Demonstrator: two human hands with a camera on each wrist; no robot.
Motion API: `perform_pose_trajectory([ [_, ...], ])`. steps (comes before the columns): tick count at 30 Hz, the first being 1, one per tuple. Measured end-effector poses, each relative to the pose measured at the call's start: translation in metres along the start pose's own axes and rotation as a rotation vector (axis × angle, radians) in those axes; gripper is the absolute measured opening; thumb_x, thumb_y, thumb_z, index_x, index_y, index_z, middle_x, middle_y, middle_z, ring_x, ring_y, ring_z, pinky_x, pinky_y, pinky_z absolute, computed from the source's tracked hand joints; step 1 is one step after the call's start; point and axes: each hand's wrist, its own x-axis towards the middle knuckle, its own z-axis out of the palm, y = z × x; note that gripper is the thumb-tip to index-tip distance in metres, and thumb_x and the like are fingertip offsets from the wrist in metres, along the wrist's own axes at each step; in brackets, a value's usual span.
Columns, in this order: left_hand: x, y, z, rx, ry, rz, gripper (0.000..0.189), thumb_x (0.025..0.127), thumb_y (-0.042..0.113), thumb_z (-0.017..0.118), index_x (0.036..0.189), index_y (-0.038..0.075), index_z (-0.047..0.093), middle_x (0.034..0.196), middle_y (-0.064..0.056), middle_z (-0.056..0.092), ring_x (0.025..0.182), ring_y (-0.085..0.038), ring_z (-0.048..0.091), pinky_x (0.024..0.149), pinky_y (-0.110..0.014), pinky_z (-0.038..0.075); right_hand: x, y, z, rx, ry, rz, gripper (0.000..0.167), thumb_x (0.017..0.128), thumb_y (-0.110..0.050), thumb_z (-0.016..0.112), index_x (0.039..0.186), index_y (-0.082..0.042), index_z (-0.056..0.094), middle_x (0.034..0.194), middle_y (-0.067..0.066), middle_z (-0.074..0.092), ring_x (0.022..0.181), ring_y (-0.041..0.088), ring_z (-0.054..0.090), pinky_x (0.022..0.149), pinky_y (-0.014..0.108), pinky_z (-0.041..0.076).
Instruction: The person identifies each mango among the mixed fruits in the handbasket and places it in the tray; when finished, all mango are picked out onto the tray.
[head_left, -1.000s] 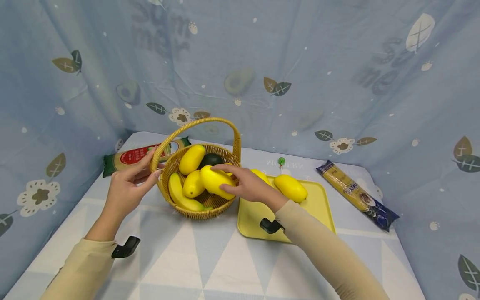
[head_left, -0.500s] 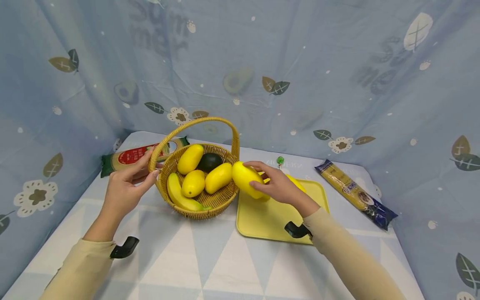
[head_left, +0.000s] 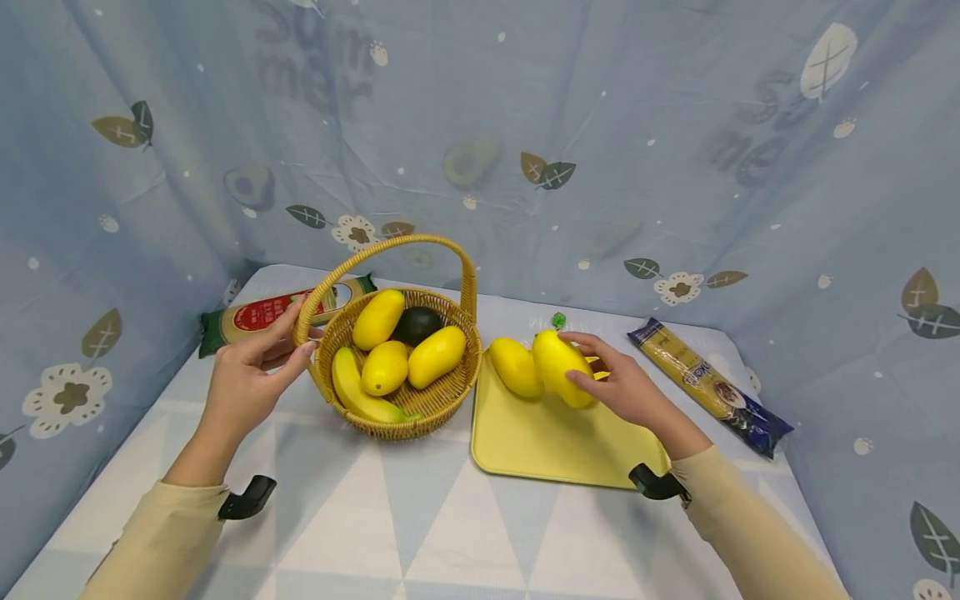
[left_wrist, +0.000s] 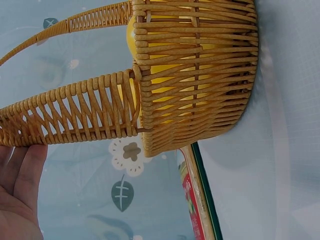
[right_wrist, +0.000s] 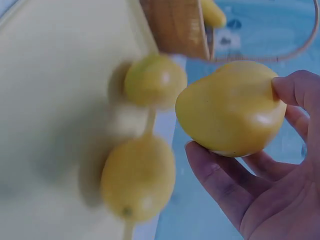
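Observation:
My left hand (head_left: 251,371) holds the near-left part of the handle (head_left: 360,260) of a wicker basket (head_left: 401,429), between thumb and fingers. Inside the basket lie a banana (head_left: 356,392), a dark green avocado-like fruit (head_left: 417,325) and several yellow mangoes (head_left: 437,357). My right hand (head_left: 630,387) grips another mango (head_left: 557,367) above the yellow tray (head_left: 540,454); the right wrist view shows thumb and fingers on either side of it. Two mangoes rest on the tray: one (head_left: 513,367) near its left edge, the other (right_wrist: 139,180) mostly hidden in the head view.
Behind the basket at left lies a green and red packet (head_left: 258,315). To the right of the tray is a long blue and gold packet (head_left: 708,383). A small green lollipop (head_left: 558,320) lies behind the tray. A patterned curtain (head_left: 480,125) surrounds the table.
My right hand has carried the mango from over the basket rightward to above the tray. The left hand has kept hold of the basket handle.

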Motion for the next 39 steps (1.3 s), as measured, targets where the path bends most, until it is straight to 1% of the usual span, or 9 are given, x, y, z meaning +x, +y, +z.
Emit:
perform_pose_trajectory([
  [4,0.0,0.0,0.0,0.013,0.0,-0.009,0.067,0.088,-0.005,0.075,0.148,0.016,0.054,0.112,-0.025,0.072,0.097,0.018,0.059,0.08,-0.006,0.049,-0.013,0.019,-0.016,-0.027,0.044,0.064,0.056,0.102,-0.033,0.064,0.154,-0.032,0.042,0.143,0.022,0.053,0.11,0.035,0.064,0.087,0.046,0.058],
  [8,0.0,0.0,0.0,0.018,-0.001,-0.007,0.069,0.088,-0.005,0.075,0.149,0.019,0.054,0.113,-0.024,0.072,0.097,0.018,0.059,0.08,-0.006,0.049,-0.025,0.037,-0.031,-0.046,0.077,0.127,0.058,0.104,-0.033,0.061,0.157,-0.028,0.038,0.145,0.024,0.05,0.109,0.037,0.062,0.087,0.048,0.057],
  [12,0.0,0.0,-0.001,0.014,-0.003,-0.003,0.068,0.088,-0.006,0.075,0.148,0.018,0.055,0.113,-0.025,0.072,0.097,0.018,0.059,0.08,-0.006,0.049,-0.034,0.053,-0.042,-0.064,0.101,0.179,0.06,0.105,-0.034,0.058,0.16,-0.024,0.035,0.145,0.027,0.048,0.11,0.04,0.06,0.089,0.05,0.055],
  [17,0.0,0.0,-0.001,0.017,-0.003,-0.002,0.068,0.088,-0.005,0.075,0.148,0.018,0.055,0.113,-0.024,0.072,0.097,0.018,0.059,0.08,-0.007,0.05,-0.04,0.074,-0.045,-0.105,0.11,0.238,0.062,0.105,-0.037,0.058,0.16,-0.022,0.034,0.149,0.029,0.044,0.119,0.046,0.055,0.094,0.058,0.053],
  [22,0.0,0.0,0.0,0.026,-0.009,0.0,0.068,0.089,-0.006,0.074,0.149,0.02,0.054,0.113,-0.024,0.073,0.097,0.018,0.059,0.08,-0.007,0.05,-0.042,0.093,-0.038,-0.147,0.068,0.318,0.064,0.104,-0.04,0.058,0.16,-0.022,0.033,0.154,0.028,0.038,0.123,0.05,0.051,0.095,0.06,0.053],
  [26,0.0,0.001,0.001,0.045,-0.007,-0.009,0.067,0.09,-0.005,0.074,0.149,0.02,0.054,0.115,-0.022,0.073,0.097,0.019,0.058,0.079,-0.007,0.05,-0.04,0.098,-0.031,-0.197,0.049,0.343,0.065,0.104,-0.044,0.056,0.161,-0.022,0.033,0.156,0.028,0.036,0.124,0.051,0.051,0.094,0.062,0.052],
  [32,0.0,0.001,0.0,0.054,0.001,-0.02,0.065,0.09,-0.004,0.074,0.148,0.016,0.054,0.116,-0.023,0.072,0.096,0.02,0.057,0.079,-0.007,0.05,-0.034,0.094,-0.024,-0.262,0.097,0.365,0.061,0.106,-0.043,0.053,0.159,-0.02,0.037,0.159,0.026,0.034,0.125,0.051,0.05,0.099,0.065,0.048],
  [36,-0.001,0.001,0.0,0.057,-0.002,-0.022,0.066,0.09,-0.003,0.073,0.149,0.019,0.054,0.116,-0.023,0.071,0.097,0.021,0.056,0.079,-0.007,0.05,-0.034,0.089,-0.022,-0.29,0.119,0.38,0.061,0.105,-0.037,0.058,0.159,-0.018,0.038,0.156,0.029,0.035,0.126,0.052,0.048,0.101,0.067,0.046],
  [39,-0.001,0.001,-0.001,0.058,-0.002,-0.029,0.066,0.091,-0.003,0.073,0.149,0.019,0.053,0.115,-0.023,0.072,0.096,0.021,0.056,0.079,-0.006,0.049,-0.034,0.088,-0.021,-0.3,0.12,0.384,0.065,0.102,-0.03,0.064,0.159,-0.015,0.036,0.156,0.032,0.033,0.13,0.054,0.044,0.104,0.069,0.042],
])
